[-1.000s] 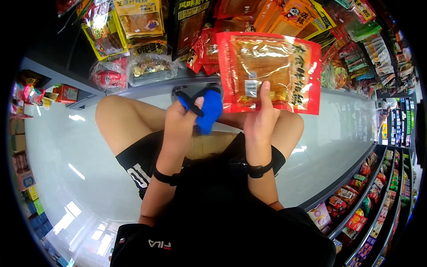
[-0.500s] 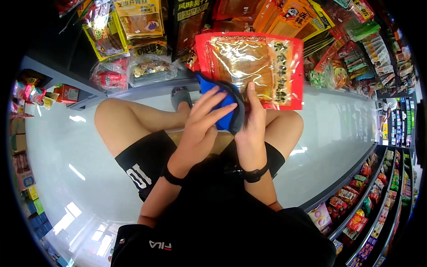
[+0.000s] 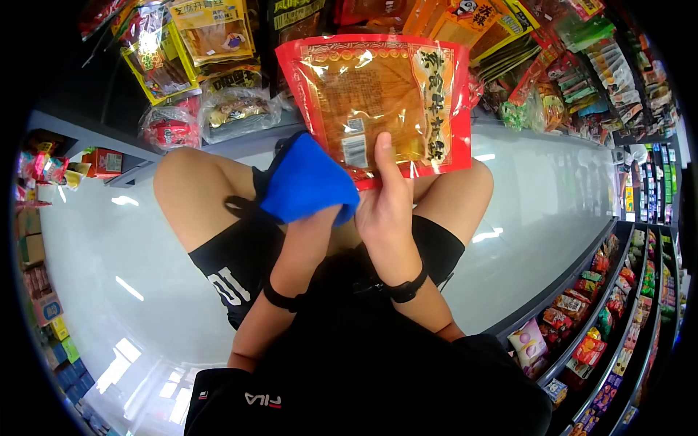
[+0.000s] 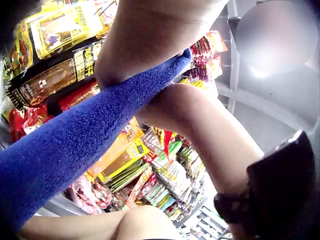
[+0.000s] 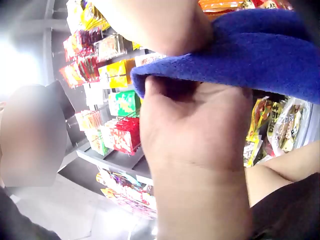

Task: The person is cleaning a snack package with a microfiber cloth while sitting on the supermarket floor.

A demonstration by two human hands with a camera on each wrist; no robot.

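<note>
Red-bordered packet [image 3: 371,91]: in front of the shelf's front edge [image 3: 234,145], pinched by the right hand [image 3: 389,218], thumb on its face. Blue cloth [image 3: 309,182] has shifted left, exposing the barcode [image 3: 355,152]; left hand [image 3: 314,229] underneath, fingers hidden, grip indeterminate.

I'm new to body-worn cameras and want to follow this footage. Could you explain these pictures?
There is no machine here: a person works with bare hands. The head picture looks down from a camera on the head; the other two come from cameras on the left and right wrists, both showing the blue cloth up close. The left hand holds that cloth, its fingers mostly hidden. The right hand grips a red-edged food packet, thumb on its front. Beyond the bent knees, more packets fill a grey shelf.
</note>
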